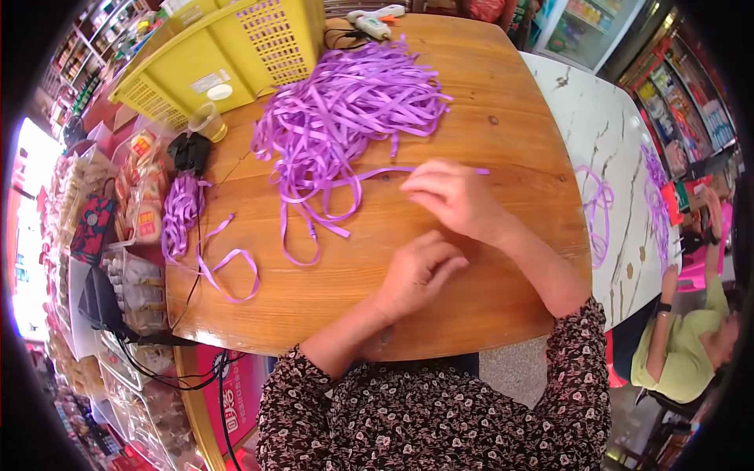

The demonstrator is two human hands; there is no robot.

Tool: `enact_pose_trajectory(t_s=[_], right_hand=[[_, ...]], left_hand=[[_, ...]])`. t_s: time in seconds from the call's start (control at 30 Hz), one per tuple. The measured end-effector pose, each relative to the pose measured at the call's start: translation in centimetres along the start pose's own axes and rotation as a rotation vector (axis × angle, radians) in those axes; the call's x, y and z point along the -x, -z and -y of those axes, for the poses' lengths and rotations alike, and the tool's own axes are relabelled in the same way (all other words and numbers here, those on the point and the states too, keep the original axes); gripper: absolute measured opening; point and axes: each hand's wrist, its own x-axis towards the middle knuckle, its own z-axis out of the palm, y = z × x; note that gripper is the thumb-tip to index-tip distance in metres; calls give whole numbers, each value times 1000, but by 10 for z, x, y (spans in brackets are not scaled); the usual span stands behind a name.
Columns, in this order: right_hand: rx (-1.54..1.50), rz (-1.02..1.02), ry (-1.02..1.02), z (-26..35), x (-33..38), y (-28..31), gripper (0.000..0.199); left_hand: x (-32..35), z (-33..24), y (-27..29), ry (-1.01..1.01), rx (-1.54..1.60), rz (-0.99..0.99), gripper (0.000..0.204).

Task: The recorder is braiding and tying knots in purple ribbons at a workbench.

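A large heap of flat purple straps (357, 106) lies on the wooden table (503, 298). One strap runs rightward from it, passes behind my right hand (452, 196), and its end shows beyond the knuckles. That hand's fingers are pressed together; whether anything is between them is hidden. Closer to me, my left hand (418, 273) hovers with curled fingers and the thumb reaching right; its fingertips are out of sight. At the left, a bundled hank of purple straps (182, 216) sits near the table edge, with a loose looped strap (236, 271) beside it.
A yellow plastic crate (228, 59) stands behind a plastic cup (207, 123). A glue gun (372, 23) lies at the far edge. Packaged goods (141, 188) crowd the left side. On the right, a white marbled table (620, 259) bears more straps; a person in green (687, 345) sits there.
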Motion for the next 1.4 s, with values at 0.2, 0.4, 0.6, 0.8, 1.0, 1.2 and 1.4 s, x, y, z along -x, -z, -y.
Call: enact_pose_trajectory(t_s=[0.2, 0.4, 0.6, 0.8, 1.0, 1.2, 1.4], right_hand=[[349, 194, 322, 5, -46, -58, 15], [346, 241, 305, 0, -52, -69, 9], [-398, 131, -148, 22, -40, -21, 4], [-1199, -117, -341, 35, -15, 12, 6], [-1254, -125, -467, 24, 33, 41, 18], [-557, 8, -689, 22, 86, 80, 6], [-455, 101, -891, 36, 98, 76, 12]], left_hand=[[8, -1, -2, -119, 58, 207, 14], [9, 0, -1, -184, 15, 188, 19], [6, 0, -1, -139, 48, 180, 17], [0, 11, -2, 141, 208, 4, 15], [-9, 30, 3, 406, 675, -277, 12], [-15, 32, 20, 468, 965, -419, 24], [-18, 33, 29, 546, 1184, -319, 29]])
